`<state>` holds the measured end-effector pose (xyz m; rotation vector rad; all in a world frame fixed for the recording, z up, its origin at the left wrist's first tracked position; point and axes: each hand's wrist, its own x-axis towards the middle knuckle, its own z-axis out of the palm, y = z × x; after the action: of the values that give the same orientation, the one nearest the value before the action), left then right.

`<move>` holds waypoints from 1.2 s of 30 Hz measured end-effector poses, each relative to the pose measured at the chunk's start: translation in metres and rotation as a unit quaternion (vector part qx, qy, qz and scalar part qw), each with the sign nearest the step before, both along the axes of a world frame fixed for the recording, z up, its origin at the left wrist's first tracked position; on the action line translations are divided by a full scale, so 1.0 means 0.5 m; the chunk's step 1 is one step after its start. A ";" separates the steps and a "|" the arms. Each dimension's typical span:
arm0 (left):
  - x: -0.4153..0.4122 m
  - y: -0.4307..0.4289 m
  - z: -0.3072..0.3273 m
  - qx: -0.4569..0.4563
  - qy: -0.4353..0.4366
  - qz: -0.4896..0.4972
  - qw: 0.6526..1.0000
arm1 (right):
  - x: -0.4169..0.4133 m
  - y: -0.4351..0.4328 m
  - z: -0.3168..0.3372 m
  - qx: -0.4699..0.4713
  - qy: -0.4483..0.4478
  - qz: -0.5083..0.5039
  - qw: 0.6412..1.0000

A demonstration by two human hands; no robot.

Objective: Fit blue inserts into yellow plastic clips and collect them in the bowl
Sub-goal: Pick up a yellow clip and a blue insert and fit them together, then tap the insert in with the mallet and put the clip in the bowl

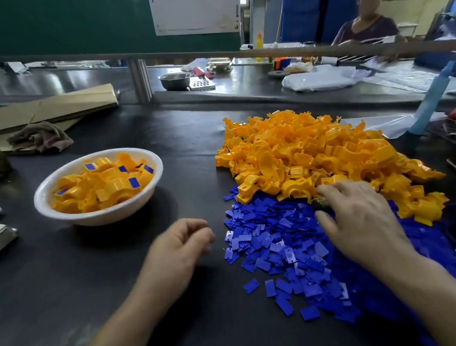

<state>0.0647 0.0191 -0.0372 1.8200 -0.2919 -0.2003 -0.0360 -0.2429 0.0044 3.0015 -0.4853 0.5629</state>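
**Here, one hand reached the piles and the other hung idle**

Low and right of centre, the right hand [360,216] lay palm down where the two heaps met; its fingers were spread and fairly straight, the fingertips touched the near edge of the yellow clips [316,151], and the thumb stretched out over the blue inserts [277,248]; whether any fingertip had hold of a clip could not be told. A small dark thing sat under the forefinger, too blurred to name.

The left hand [181,246] hovered at lower centre, just left of the inserts and apart from them; its fingers were loosely curled, thumb close to forefinger, with nothing seen between them, though the hand was blurred.

The clips made a big heap at centre right on the dark table [65,283]; the inserts spread in a flat heap just below it, touching its lower edge, and ran on under the right forearm.

The white bowl [101,217] stood at middle left, well apart from both heaps; it held finished clips [101,184], several showing a blue insert in place.

At upper left lay a crumpled cloth [41,136] on flattened cardboard [50,105]; across a rail at the top stood a metal bowl [174,81] and a white plastic bag [320,77]; another person [365,25] sat at upper right.
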 end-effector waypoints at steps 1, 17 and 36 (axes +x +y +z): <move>-0.010 -0.008 -0.015 0.035 -0.008 -0.008 0.999 | 0.029 -0.011 0.005 -0.003 0.001 -0.006 1.000; -0.023 -0.019 -0.043 0.176 -0.164 0.017 0.971 | 0.202 0.000 -0.018 -0.081 0.135 0.113 0.981; -0.035 -0.022 -0.042 0.210 -0.174 0.020 0.962 | 0.074 -0.008 -0.025 -0.009 -0.001 0.109 0.994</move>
<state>0.0473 0.0079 -0.0582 2.2811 -0.4872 0.1006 0.0011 -0.2469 -0.0081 3.0568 -0.1529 0.5796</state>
